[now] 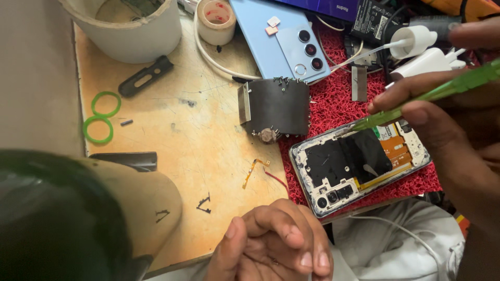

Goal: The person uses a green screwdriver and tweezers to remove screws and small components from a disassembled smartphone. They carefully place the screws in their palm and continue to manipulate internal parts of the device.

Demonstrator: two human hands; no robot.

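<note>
Screwdriver [442,91] in right hand [442,125], one opened phone [359,164], two green rings [102,117]

The right hand [442,119] comes in from the right edge, fingers pinched together in a pen-like grip, fingertips pointing left. The left hand [273,242] rests low at the near edge, fingers loosely curled inward, thumb alongside, gripping nothing visible.
</note>
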